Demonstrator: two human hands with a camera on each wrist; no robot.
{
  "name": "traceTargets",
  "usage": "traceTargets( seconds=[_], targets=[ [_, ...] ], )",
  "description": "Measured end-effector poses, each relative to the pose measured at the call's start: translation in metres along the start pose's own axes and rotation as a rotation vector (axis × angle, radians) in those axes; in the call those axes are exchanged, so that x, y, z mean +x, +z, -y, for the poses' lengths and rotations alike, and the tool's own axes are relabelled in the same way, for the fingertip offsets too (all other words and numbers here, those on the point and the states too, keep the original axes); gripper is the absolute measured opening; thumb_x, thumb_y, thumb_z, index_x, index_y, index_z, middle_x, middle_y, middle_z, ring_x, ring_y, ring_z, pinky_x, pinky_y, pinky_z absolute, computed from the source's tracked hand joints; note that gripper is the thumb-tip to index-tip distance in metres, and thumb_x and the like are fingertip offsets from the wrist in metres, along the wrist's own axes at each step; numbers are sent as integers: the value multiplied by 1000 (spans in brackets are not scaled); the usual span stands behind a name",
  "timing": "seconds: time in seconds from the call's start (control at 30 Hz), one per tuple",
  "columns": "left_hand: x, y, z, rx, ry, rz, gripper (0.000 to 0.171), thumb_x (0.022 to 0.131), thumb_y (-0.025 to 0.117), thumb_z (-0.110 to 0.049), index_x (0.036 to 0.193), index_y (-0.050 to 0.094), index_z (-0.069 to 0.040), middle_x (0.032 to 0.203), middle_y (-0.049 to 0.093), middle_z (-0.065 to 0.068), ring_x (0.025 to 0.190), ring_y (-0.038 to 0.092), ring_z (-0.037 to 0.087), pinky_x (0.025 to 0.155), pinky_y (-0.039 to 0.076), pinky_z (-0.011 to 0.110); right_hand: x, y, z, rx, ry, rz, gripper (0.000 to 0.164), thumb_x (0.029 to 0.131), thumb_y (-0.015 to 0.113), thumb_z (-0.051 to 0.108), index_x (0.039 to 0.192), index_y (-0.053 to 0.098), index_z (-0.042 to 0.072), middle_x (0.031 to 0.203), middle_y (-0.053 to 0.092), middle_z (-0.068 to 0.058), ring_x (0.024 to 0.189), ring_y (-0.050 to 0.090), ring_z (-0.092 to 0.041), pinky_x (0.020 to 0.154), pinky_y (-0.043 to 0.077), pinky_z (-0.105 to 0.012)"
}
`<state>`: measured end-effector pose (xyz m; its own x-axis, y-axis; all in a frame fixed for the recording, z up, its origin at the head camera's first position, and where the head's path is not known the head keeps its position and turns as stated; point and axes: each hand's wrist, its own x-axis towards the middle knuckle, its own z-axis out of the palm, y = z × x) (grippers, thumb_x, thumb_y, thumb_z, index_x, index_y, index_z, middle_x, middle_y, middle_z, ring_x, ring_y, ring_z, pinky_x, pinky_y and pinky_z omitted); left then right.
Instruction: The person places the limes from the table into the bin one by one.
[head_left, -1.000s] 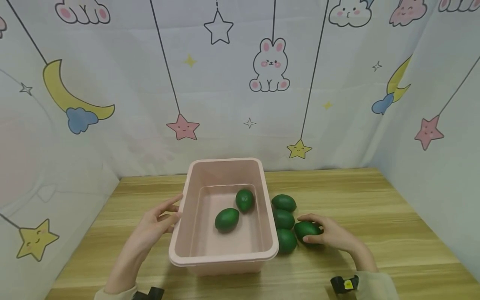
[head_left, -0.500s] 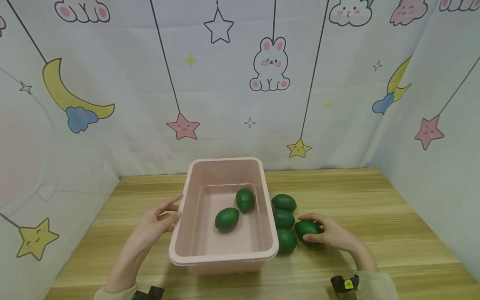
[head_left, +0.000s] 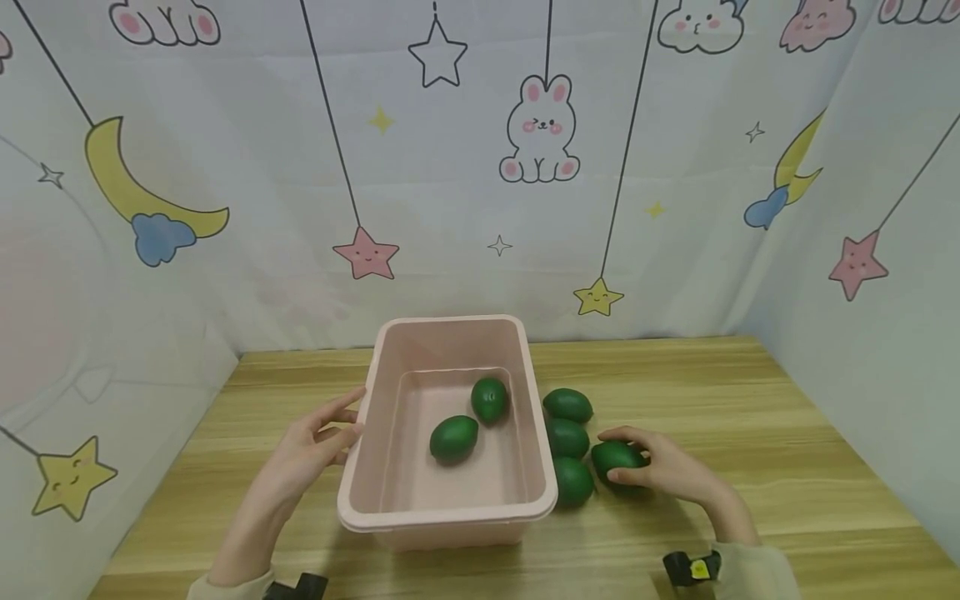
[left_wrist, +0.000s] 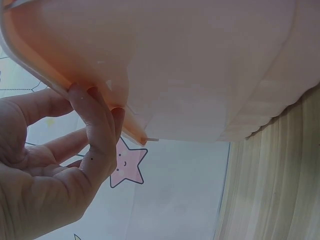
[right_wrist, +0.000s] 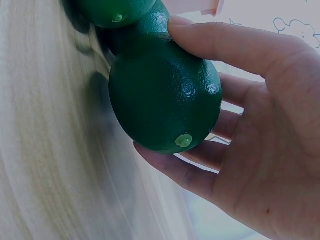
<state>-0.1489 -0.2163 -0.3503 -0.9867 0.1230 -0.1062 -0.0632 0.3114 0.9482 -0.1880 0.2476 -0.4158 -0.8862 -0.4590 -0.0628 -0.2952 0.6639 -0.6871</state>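
Observation:
In the head view, a pink plastic bin [head_left: 450, 527] stands mid-table with two dark green limes, a front one [head_left: 453, 439] and a rear one [head_left: 490, 400], on its floor. My left hand [head_left: 311, 446] touches the bin's left side, its bent fingertips at the underside of the rim [left_wrist: 35, 70]. To the right of the bin, my right hand [head_left: 663, 468] holds a lime [head_left: 617, 460] between thumb and fingers, low over the table. In the right wrist view this lime [right_wrist: 160, 95] shows its pale stem end, with the thumb on top and the fingers beneath.
Three more limes line the bin's right side: a far one [head_left: 567, 406], a middle one [head_left: 567, 438] and a near one [head_left: 573, 482]. A wood-grain table [head_left: 712, 392] carries everything, with a patterned white cloth [head_left: 450, 183] behind and at both sides.
The lime in my right hand has shifted very slightly to the right, away from the row beside the bin. My left hand and the bin have stayed in place.

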Motion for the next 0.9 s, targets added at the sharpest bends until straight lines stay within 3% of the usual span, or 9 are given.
traceTargets(
  seconds=[0.77, 0.9],
  targets=[
    [1, -1, 1, -8, 1, 10, 58, 97, 57, -21, 150, 34, -11, 133, 44, 22, 93, 63, 5, 78, 56, 27, -4, -8, 11, 9, 7, -13, 58, 85, 72, 37, 133, 55, 10, 133, 57, -14, 105, 57, -23, 77, 49, -26],
    [1, -2, 1, -8, -2, -1, 57, 97, 57, -19, 149, 36, -11, 132, 46, 23, 93, 64, 7, 78, 56, 27, -3, -8, 15, -2, 14, -18, 57, 84, 73, 37, 132, 56, 11, 132, 58, -13, 104, 57, -21, 78, 50, -30]
  ],
)
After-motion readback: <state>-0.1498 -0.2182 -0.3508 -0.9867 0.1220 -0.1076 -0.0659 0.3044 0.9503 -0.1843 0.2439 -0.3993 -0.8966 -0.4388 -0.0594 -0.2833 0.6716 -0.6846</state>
